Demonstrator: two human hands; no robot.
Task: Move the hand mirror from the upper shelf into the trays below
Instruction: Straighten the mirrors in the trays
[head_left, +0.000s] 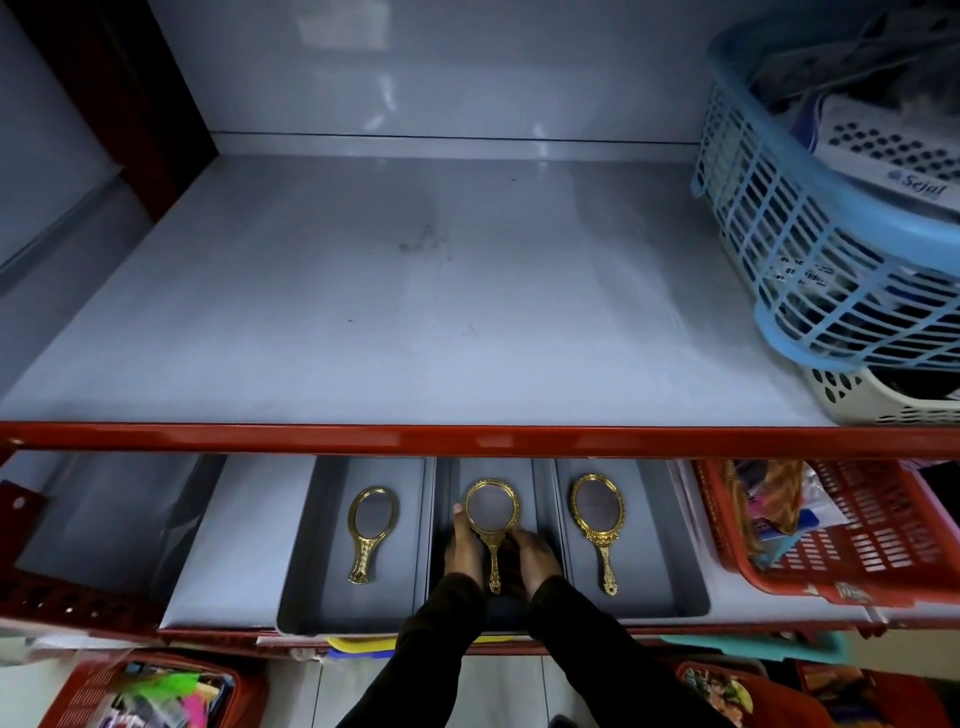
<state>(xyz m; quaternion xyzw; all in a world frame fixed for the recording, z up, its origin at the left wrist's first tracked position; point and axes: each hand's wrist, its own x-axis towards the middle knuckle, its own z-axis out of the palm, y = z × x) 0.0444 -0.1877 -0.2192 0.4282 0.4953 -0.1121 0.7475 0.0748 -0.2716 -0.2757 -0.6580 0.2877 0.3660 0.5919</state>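
Three grey trays stand side by side on the lower shelf. The left tray (311, 597) holds a gold oval hand mirror (370, 530). The right tray (670, 571) holds an ornate gold oval mirror (597, 519). In the middle tray (543, 478) lies a round gold hand mirror (491, 512). My left hand (462, 545) grips the left side of its frame and neck. My right hand (535, 556) touches its handle from the right. Both dark sleeves reach in from below. The upper shelf (389, 312) is bare grey in its middle.
A light blue basket (810, 249) sits on the upper shelf at right above a white basket (878, 400). A red basket (841, 540) stands right of the trays. The red shelf edge (467, 439) overhangs the trays. More red baskets sit lower down.
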